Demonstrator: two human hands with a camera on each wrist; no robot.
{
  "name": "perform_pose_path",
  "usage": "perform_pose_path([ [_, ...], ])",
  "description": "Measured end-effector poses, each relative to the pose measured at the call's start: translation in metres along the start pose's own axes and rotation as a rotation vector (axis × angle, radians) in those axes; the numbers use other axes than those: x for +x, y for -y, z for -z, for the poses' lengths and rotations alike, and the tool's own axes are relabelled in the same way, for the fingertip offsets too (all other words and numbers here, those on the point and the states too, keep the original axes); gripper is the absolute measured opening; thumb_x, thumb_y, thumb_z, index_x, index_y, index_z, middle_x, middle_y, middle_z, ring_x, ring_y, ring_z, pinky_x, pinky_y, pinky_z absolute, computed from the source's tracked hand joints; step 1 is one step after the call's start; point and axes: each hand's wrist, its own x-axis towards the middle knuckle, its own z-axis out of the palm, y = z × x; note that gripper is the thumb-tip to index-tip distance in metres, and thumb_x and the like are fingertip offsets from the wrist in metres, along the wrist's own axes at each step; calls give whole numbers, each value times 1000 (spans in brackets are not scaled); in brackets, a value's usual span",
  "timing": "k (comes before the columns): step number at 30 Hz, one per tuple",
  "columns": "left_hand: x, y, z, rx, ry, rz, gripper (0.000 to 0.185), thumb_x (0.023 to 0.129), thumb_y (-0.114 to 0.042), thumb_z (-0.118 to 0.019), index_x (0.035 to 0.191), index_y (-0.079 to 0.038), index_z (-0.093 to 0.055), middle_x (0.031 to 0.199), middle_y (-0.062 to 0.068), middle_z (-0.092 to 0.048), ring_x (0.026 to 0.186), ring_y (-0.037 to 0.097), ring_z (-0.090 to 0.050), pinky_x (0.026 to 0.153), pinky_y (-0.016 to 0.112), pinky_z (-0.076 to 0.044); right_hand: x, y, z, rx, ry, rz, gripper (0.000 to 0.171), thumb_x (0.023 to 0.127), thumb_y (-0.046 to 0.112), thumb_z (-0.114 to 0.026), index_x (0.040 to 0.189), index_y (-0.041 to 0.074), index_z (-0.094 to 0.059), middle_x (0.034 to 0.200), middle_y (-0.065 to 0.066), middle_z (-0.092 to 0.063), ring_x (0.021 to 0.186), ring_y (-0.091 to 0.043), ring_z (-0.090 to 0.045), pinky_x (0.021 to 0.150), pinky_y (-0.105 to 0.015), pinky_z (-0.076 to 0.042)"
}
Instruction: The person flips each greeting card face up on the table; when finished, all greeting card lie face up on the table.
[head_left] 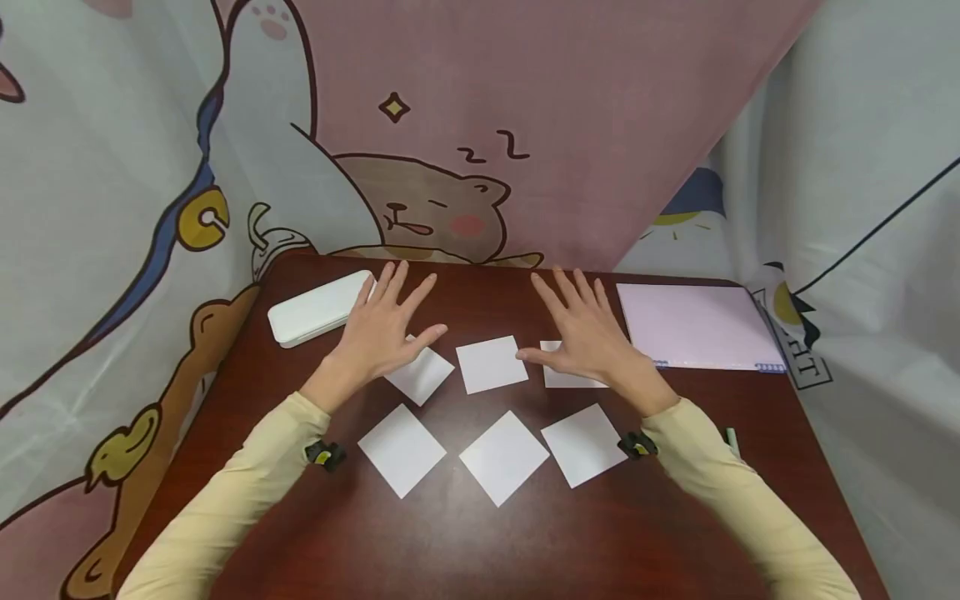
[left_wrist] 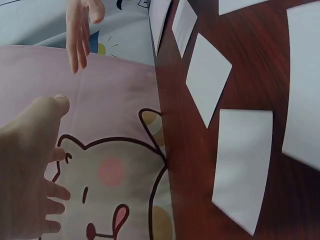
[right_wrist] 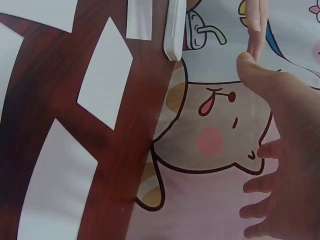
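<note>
- Apparently light and thin, the six cards (head_left: pixel 492 365) lie flat in two rows, right of the case (head_left: pixel 318 308) and on its near side; they would probably slide easily and crease if squeezed.
- Pinching a corner or two opposite edges should suit them best, since flat-lying edges give fingertips little to catch.
- Raised by the case's right end, the left hand (head_left: pixel 378 327) has its fingers apart; the right hand (head_left: pixel 585 333), well right of the case, likewise; neither holds anything.
- Gaps between cards look narrow; bare tabletop (head_left: pixel 487 550) spreads well nearer than the case, while the pad (head_left: pixel 697 325) limits room far right of it.
</note>
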Motion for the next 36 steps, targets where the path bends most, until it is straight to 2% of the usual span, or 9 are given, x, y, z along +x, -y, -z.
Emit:
perform_pose_path([
  [4,4,-8,-13,-26,33,4,80,96,-67,-44,162,-24,-27,166,22,-24,156,40,-18,125,59,-16,6,2,-10,24,15,-8,118,75,72,-73,163,18,-17,167,-22,-17,152,-52,-15,120,-70,-12],
  [10,8,-24,-46,-31,103,-11,82,97,-68,-42,162,-20,-26,164,21,-30,154,39,-24,125,56,-18,16,1,-37,65,64,-22,123,71,63,-84,163,13,-19,165,-25,-21,150,-54,-19,119,-70,-18],
  [16,10,-36,-74,-76,158,-38,85,96,-62,-55,159,-11,-31,159,23,-38,150,40,-32,123,57,-24,26,1,-60,195,151,-14,117,66,39,-96,159,9,-30,160,-25,-33,144,-51,-35,113,-71,-31],
  [19,10,-38,-87,-114,191,-34,87,94,-58,-62,157,-5,-34,156,24,-42,147,40,-37,122,54,-29,30,-1,-70,253,206,-20,111,66,29,-97,156,8,-36,156,-23,-40,140,-48,-41,111,-66,-37],
  [23,10,-40,-102,-164,224,-16,93,89,-53,-72,153,3,-36,153,25,-45,144,38,-43,120,50,-34,36,-5,-86,292,263,-22,103,67,25,-96,152,6,-42,151,-21,-46,136,-44,-46,113,-56,-41],
  [25,11,-42,-108,-186,234,-4,97,86,-51,-77,153,6,-35,152,25,-46,143,38,-44,120,49,-35,38,-6,-94,298,285,-35,100,67,24,-96,150,6,-44,150,-19,-47,136,-41,-47,113,-52,-42],
  [30,12,-49,-117,-169,261,11,103,80,-49,-84,151,7,-36,148,26,-48,138,40,-48,116,49,-39,44,-4,-108,274,323,-68,94,66,23,-97,147,9,-50,149,-14,-48,134,-37,-46,112,-47,-43],
  [36,19,-57,-115,-106,269,7,88,71,-44,-92,131,6,-52,120,21,-56,111,37,-59,96,48,-52,51,-3,-110,246,348,-45,85,63,20,-98,138,10,-58,138,-9,-52,123,-32,-46,105,-43,-47],
])
